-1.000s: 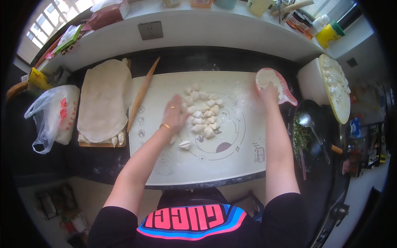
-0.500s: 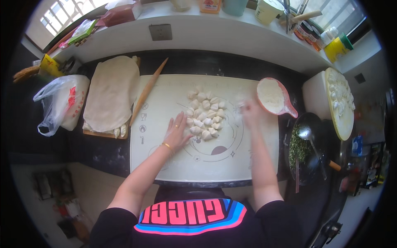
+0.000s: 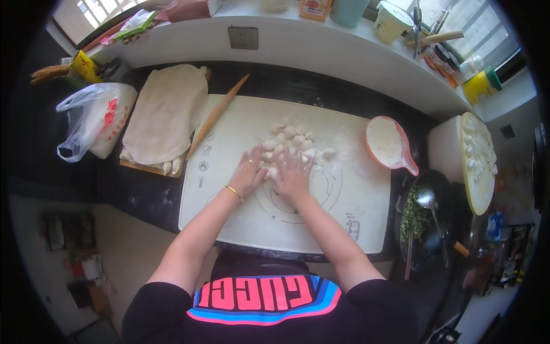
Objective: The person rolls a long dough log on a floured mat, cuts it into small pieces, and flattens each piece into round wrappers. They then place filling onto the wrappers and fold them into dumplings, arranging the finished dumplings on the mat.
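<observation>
Small floured dough pieces (image 3: 295,135) lie in a cluster on a pale printed mat (image 3: 361,195). My left hand (image 3: 250,172) rests at the near left side of the cluster, fingers stretched out against the pieces. Beside it, my right hand (image 3: 292,176) lies palm down over the near pieces with its fingers spread, covering some of them. Neither hand is closed round anything. Loose flour dusts the mat right of the cluster. A red bowl of flour (image 3: 385,141) with a handle stands at the mat's right edge.
A tapered wooden rolling pin (image 3: 217,117) lies along the mat's left side. Further left are a dough sheet (image 3: 166,112) on a board and a bagged white package (image 3: 112,123). At right, a dark pan holds chopped greens (image 3: 413,221) and a spoon (image 3: 427,199); beyond stands a dumpling-covered tray (image 3: 478,160).
My right hand has moved left from the flour-dusted area beside the bowl onto the dough pieces. My left hand stays at the cluster's left. The pieces sit closer together, and the whole view has tilted.
</observation>
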`<action>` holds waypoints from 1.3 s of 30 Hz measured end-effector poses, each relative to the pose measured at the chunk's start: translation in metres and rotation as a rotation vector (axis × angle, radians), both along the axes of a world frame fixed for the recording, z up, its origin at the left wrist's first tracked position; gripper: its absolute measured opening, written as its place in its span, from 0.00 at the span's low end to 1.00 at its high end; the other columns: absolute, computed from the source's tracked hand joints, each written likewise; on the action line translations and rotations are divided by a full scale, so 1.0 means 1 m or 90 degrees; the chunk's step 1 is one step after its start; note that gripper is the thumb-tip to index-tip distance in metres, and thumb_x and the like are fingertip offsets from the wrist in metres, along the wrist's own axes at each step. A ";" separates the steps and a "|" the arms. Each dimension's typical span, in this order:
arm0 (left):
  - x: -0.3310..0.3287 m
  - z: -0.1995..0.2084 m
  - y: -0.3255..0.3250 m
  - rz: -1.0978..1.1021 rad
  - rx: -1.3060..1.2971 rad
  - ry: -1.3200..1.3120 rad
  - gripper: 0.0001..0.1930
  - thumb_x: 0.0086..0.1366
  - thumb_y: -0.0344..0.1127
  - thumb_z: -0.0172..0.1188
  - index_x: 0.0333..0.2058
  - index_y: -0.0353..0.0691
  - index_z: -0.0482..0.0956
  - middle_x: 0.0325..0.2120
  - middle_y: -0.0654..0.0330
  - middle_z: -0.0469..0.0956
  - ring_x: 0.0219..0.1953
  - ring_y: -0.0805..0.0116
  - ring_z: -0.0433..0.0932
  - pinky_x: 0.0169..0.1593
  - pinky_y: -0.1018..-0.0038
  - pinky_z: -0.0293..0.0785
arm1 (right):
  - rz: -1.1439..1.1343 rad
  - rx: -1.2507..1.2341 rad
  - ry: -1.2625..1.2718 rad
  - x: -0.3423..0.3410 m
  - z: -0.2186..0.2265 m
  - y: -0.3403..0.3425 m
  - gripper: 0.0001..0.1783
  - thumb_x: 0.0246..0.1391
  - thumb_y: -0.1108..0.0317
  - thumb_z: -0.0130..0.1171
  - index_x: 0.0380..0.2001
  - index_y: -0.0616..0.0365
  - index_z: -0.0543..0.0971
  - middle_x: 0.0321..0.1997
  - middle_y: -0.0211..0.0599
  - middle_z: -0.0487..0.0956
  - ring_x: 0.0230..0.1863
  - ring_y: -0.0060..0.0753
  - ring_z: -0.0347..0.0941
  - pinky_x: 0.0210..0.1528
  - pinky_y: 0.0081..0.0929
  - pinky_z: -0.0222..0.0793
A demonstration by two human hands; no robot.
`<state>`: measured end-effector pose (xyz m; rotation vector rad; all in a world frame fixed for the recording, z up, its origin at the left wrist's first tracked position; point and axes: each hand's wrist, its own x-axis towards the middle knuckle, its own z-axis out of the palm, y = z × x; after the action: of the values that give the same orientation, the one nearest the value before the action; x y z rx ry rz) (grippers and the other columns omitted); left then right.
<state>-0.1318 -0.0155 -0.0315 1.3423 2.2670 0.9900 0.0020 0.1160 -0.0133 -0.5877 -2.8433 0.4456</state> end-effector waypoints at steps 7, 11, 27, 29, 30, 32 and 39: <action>-0.012 0.008 -0.035 0.130 -0.328 0.244 0.42 0.60 0.58 0.48 0.64 0.36 0.46 0.66 0.51 0.42 0.68 0.54 0.39 0.67 0.52 0.32 | -0.060 -0.035 -0.093 0.016 0.012 -0.009 0.34 0.49 0.52 0.55 0.60 0.45 0.63 0.70 0.42 0.48 0.70 0.51 0.41 0.63 0.68 0.31; -0.011 0.004 -0.014 0.007 -0.297 0.277 0.41 0.61 0.59 0.47 0.64 0.37 0.47 0.67 0.54 0.43 0.68 0.54 0.39 0.67 0.53 0.32 | 0.083 0.031 0.026 -0.033 -0.001 -0.014 0.34 0.49 0.51 0.55 0.61 0.41 0.63 0.69 0.45 0.51 0.69 0.55 0.42 0.63 0.68 0.33; -0.050 0.004 0.066 -0.130 -0.196 0.215 0.29 0.65 0.42 0.46 0.63 0.47 0.53 0.66 0.55 0.46 0.66 0.50 0.45 0.65 0.51 0.42 | -0.218 -0.075 0.030 -0.004 -0.019 0.049 0.33 0.51 0.58 0.55 0.61 0.48 0.61 0.68 0.52 0.49 0.68 0.63 0.41 0.64 0.64 0.35; -0.049 0.001 0.051 -0.084 -0.129 0.202 0.27 0.65 0.43 0.45 0.62 0.49 0.55 0.65 0.56 0.48 0.66 0.51 0.46 0.65 0.50 0.43 | -0.202 -0.015 0.032 0.009 -0.028 0.010 0.35 0.50 0.58 0.55 0.62 0.47 0.60 0.68 0.55 0.48 0.68 0.64 0.40 0.64 0.64 0.35; -0.047 -0.001 0.045 -0.065 -0.102 0.193 0.26 0.65 0.44 0.45 0.62 0.50 0.57 0.65 0.57 0.49 0.66 0.51 0.46 0.65 0.50 0.43 | -0.179 -0.031 0.037 0.003 -0.026 0.005 0.35 0.50 0.58 0.56 0.62 0.47 0.60 0.68 0.55 0.47 0.68 0.64 0.40 0.64 0.64 0.35; -0.057 0.010 0.075 -0.127 -0.040 0.240 0.26 0.65 0.45 0.46 0.61 0.49 0.59 0.65 0.55 0.50 0.66 0.51 0.47 0.65 0.50 0.43 | -0.130 -0.061 0.052 -0.018 -0.015 0.005 0.36 0.49 0.59 0.57 0.62 0.47 0.60 0.69 0.56 0.45 0.68 0.66 0.38 0.64 0.64 0.35; -0.095 -0.001 0.113 -0.335 -0.040 0.088 0.24 0.63 0.45 0.48 0.57 0.45 0.64 0.62 0.51 0.55 0.65 0.49 0.51 0.65 0.57 0.47 | -0.208 -0.141 0.065 -0.023 -0.024 0.056 0.35 0.50 0.59 0.56 0.62 0.46 0.59 0.68 0.53 0.50 0.69 0.57 0.42 0.64 0.64 0.36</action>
<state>-0.2271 0.0979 -0.0324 1.8884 1.8506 0.6548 -0.0215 0.1721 -0.0376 -1.0177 -2.5523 0.7102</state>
